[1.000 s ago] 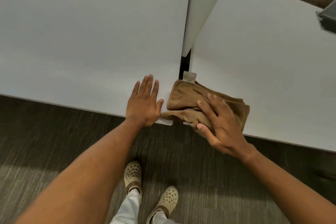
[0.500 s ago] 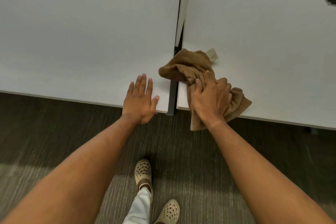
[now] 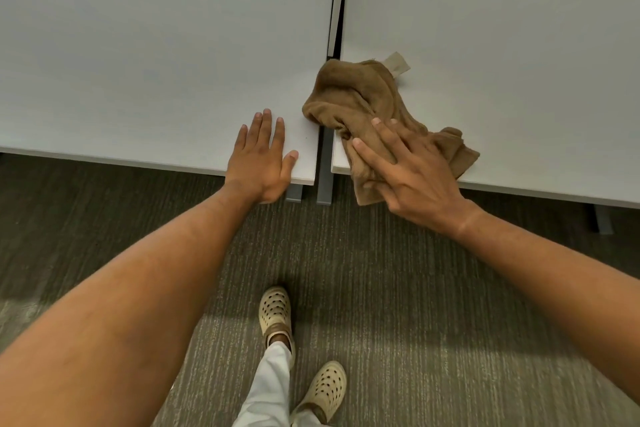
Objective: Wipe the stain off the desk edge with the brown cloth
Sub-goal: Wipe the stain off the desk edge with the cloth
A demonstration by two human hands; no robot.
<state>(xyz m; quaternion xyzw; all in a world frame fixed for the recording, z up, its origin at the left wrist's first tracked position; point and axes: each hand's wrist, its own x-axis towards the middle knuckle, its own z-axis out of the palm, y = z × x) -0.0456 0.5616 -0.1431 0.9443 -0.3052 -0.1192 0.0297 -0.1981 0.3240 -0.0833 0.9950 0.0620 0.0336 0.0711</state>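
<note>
A crumpled brown cloth (image 3: 360,100) with a pale tag lies on the near left corner of the right white desk (image 3: 502,55), reaching over the gap and hanging a little over the front edge. My right hand (image 3: 412,173) presses flat on the cloth's near part, fingers spread, at the desk's front edge. My left hand (image 3: 263,159) rests flat, fingers apart, on the near right corner of the left white desk (image 3: 156,55), holding nothing. No stain shows on the desk edge.
A narrow dark gap (image 3: 332,28) with a thin white divider runs between the two desks. Grey desk legs (image 3: 323,191) stand under the near corners. Below lies grey carpet (image 3: 398,270), with my feet in beige perforated shoes (image 3: 277,312).
My right hand has opened from a bunched grip to flat fingers on the cloth and slid slightly right and nearer. The cloth has spread out toward the far side. My left hand stays put.
</note>
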